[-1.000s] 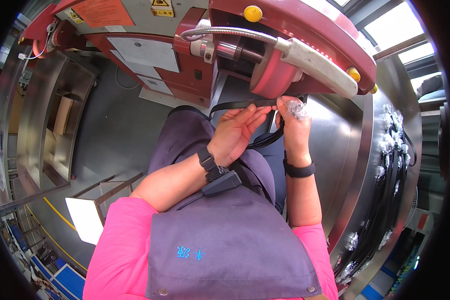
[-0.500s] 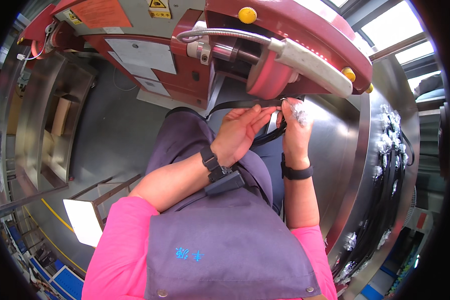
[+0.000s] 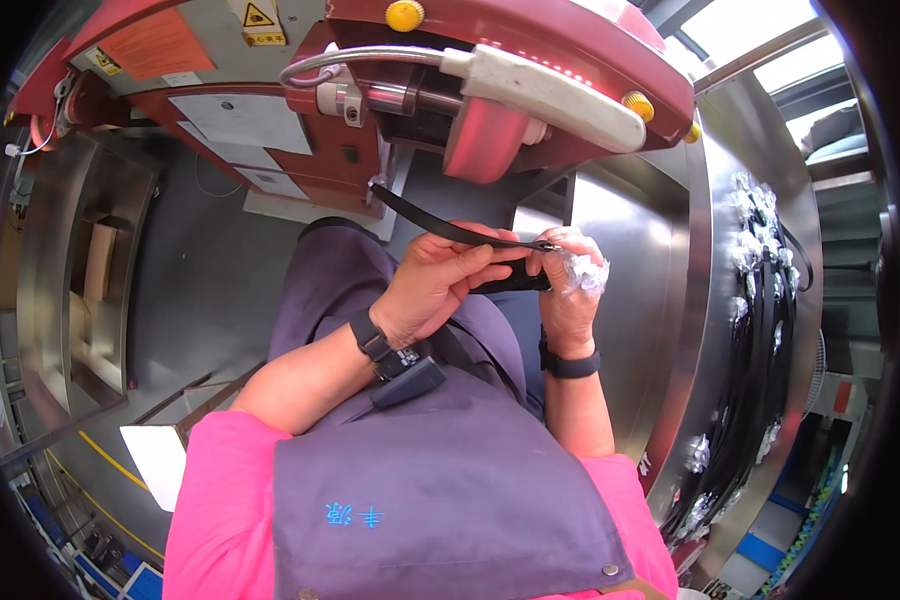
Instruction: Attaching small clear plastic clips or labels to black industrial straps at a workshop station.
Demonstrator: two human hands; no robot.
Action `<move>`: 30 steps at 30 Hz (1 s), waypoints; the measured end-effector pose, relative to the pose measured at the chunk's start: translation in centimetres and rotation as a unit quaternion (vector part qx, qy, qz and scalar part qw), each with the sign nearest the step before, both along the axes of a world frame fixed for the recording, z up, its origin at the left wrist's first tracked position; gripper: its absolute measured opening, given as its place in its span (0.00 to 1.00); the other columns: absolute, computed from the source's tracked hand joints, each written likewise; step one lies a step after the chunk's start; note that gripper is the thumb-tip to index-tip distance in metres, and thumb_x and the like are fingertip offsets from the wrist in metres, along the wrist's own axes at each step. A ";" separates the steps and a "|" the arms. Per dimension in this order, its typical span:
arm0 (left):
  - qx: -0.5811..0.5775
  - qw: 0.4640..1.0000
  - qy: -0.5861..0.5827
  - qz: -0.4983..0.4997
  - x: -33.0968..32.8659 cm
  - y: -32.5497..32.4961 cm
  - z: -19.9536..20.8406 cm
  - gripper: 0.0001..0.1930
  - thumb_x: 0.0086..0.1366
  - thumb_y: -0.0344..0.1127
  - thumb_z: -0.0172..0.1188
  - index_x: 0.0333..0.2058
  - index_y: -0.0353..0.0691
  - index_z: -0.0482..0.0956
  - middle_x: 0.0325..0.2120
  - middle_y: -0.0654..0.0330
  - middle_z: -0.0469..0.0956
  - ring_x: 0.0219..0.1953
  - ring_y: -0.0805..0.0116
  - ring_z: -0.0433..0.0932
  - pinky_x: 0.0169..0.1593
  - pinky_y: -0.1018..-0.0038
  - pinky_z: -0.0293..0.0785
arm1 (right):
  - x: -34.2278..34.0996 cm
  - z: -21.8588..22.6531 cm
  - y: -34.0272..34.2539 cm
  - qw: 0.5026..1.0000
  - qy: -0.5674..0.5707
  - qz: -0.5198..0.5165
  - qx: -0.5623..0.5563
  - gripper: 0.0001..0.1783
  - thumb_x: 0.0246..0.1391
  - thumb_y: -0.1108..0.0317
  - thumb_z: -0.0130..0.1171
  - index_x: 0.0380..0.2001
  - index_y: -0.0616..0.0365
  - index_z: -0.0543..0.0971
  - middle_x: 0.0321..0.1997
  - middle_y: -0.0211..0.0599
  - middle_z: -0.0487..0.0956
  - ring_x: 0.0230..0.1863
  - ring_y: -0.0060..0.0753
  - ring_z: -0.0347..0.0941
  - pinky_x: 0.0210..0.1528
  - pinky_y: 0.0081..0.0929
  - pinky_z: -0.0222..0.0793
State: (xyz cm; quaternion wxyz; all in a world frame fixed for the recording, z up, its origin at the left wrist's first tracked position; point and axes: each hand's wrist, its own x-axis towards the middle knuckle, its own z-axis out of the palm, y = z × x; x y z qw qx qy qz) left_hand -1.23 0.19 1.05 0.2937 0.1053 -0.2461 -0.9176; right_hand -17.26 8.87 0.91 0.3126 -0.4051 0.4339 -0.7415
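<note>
A black belt (image 3: 432,222) stretches between my two hands, its narrow free end sticking out up to the left. My left hand (image 3: 440,275) pinches the strap between thumb and fingers near its middle. At the other end my right hand (image 3: 568,290) grips the belt, beside a crumpled clear plastic wrap (image 3: 584,275) that covers whatever lies under it. Another stretch of black strap hangs below, between the hands. Above them, apart from the belt, sits a round wheel (image 3: 482,140) lit pink on the red machine (image 3: 560,30).
A white guard arm (image 3: 560,95) with a metal hose reaches over the wheel. On the right, a steel ledge holds several black belts (image 3: 760,330) with plastic-wrapped ends. A steel trough (image 3: 630,220) lies below the wheel; steel shelving (image 3: 80,260) stands at left.
Both hands have drawn the belt down, away from the wheel. The strap's free end now points up to the left in the open, and the view has shifted slightly.
</note>
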 end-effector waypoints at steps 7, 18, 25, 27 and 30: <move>-0.118 0.957 -0.174 -0.200 1.1 -0.5 2.0 0.14 0.69 0.38 0.52 0.43 0.32 0.77 0.38 0.55 0.81 0.40 0.71 0.80 0.41 0.76 0.76 | -0.2 1.1 2.2 0.987 0.115 -0.085 0.069 0.08 0.51 0.80 0.61 0.36 0.61 0.78 0.39 0.40 0.77 0.30 0.24 0.73 0.30 0.21 0.69; -0.449 0.871 -0.091 -0.177 -2.1 1.4 6.9 0.42 0.44 0.37 0.74 0.59 0.36 0.65 0.61 0.49 0.62 0.63 0.59 0.61 0.65 0.65 0.53 | 1.7 5.5 5.3 0.962 0.250 -0.105 -0.035 0.08 0.44 0.77 0.65 0.30 0.59 0.77 0.30 0.36 0.77 0.34 0.36 0.75 0.37 0.29 0.70; -0.535 0.776 -0.156 -0.294 -6.0 3.0 -2.5 0.16 0.57 0.25 0.62 0.45 0.37 0.74 0.37 0.67 0.76 0.38 0.75 0.74 0.40 0.77 0.71 | 1.3 11.7 10.5 0.966 0.150 -0.203 -0.055 0.08 0.45 0.82 0.59 0.28 0.59 0.75 0.26 0.30 0.74 0.31 0.24 0.73 0.35 0.23 0.70; -0.582 0.737 -0.180 -0.293 -6.7 3.2 -5.2 0.08 0.58 0.25 0.59 0.37 0.35 0.77 0.25 0.68 0.75 0.27 0.77 0.71 0.32 0.75 0.69 | 0.8 12.6 13.2 0.977 0.010 -0.211 -0.035 0.03 0.56 0.75 0.60 0.31 0.58 0.74 0.25 0.27 0.73 0.25 0.18 0.70 0.28 0.19 0.67; -0.656 0.684 -0.203 -0.245 -4.8 1.3 -6.5 0.03 0.54 0.27 0.56 0.28 0.34 0.73 0.17 0.59 0.70 0.23 0.70 0.67 0.30 0.69 0.68 | -1.0 11.6 16.4 0.967 -0.064 -0.232 -0.088 0.07 0.57 0.70 0.60 0.36 0.58 0.74 0.30 0.30 0.72 0.25 0.21 0.71 0.27 0.21 0.67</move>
